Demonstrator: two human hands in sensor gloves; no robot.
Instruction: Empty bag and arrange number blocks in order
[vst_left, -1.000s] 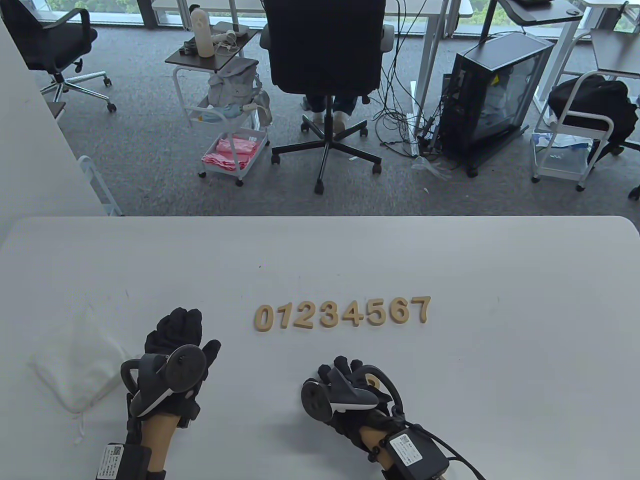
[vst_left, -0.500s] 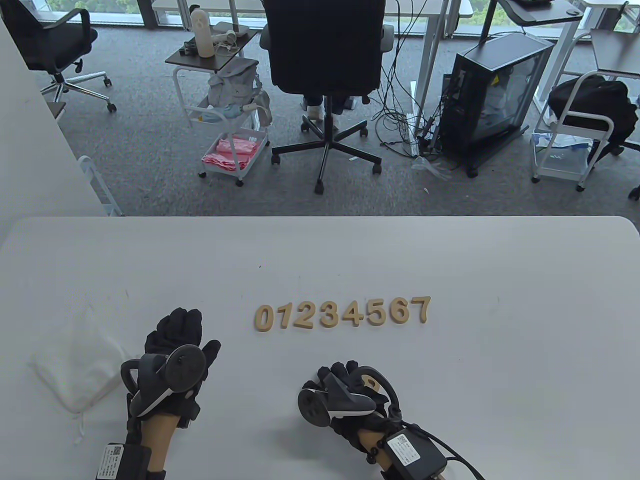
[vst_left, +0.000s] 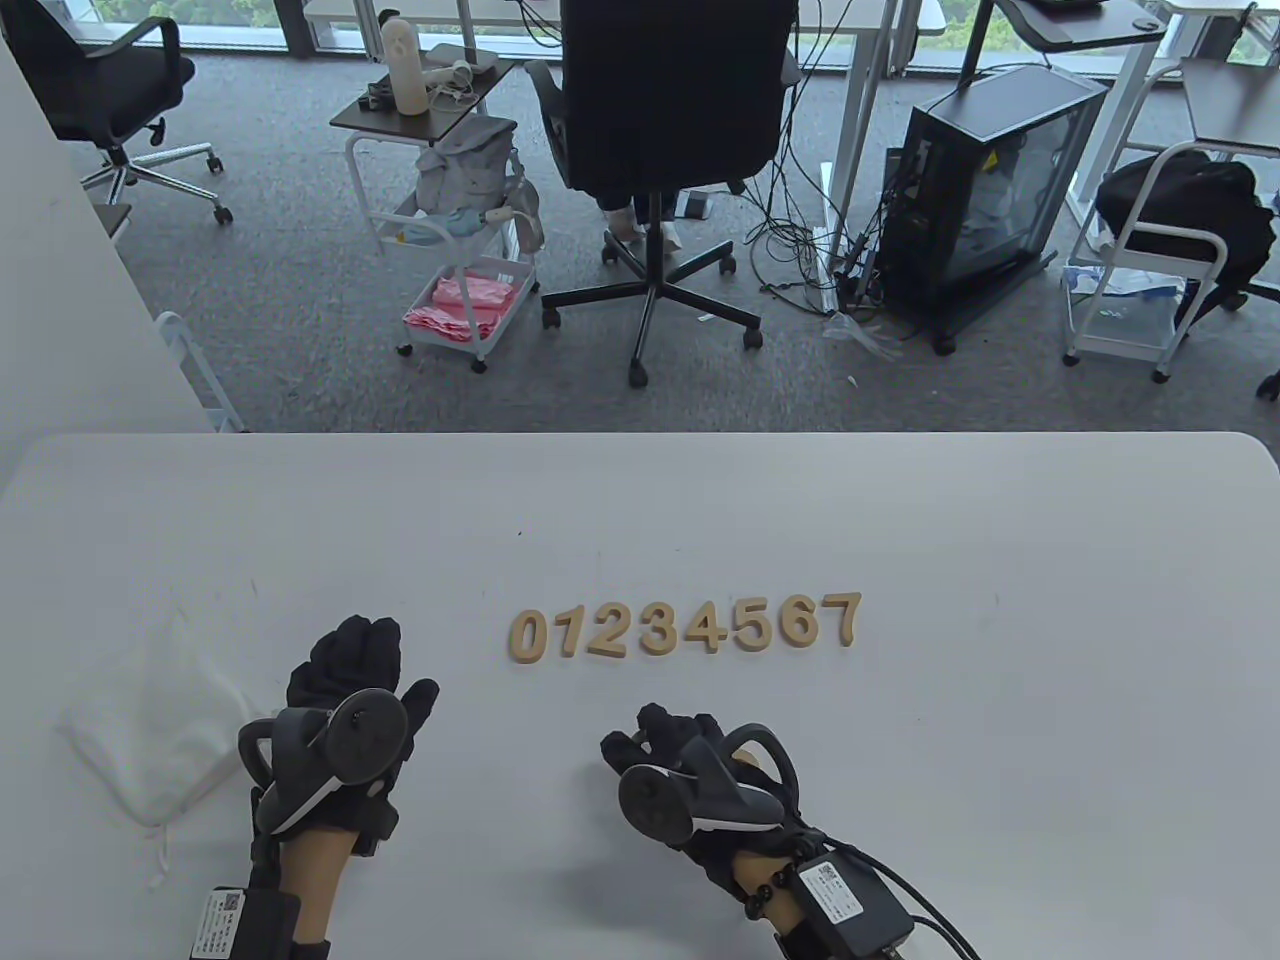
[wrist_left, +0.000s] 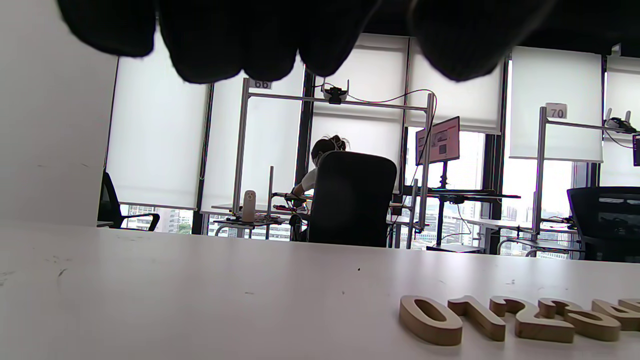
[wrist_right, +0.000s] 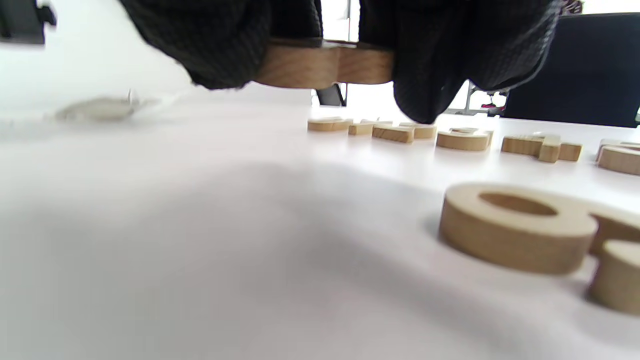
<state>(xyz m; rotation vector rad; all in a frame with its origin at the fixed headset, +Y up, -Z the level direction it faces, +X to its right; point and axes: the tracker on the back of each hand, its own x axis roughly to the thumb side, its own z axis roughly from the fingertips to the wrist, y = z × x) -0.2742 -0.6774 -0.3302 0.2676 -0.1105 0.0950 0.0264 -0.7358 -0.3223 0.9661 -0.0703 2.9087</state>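
My right hand (vst_left: 700, 775) pinches a wooden number block (wrist_right: 325, 65) between its fingertips (wrist_right: 425, 75), lifted just off the table (vst_left: 1000, 560) (which digit I can't make out). Another loose block (wrist_right: 520, 225) lies just under and right of those fingers. Beyond them, the row of blocks 0 to 7 (vst_left: 685, 628) sits in order. My left hand (vst_left: 345, 700) rests with its fingers loosely extended, holding nothing; the white bag (vst_left: 150, 725) lies flat just left of it.
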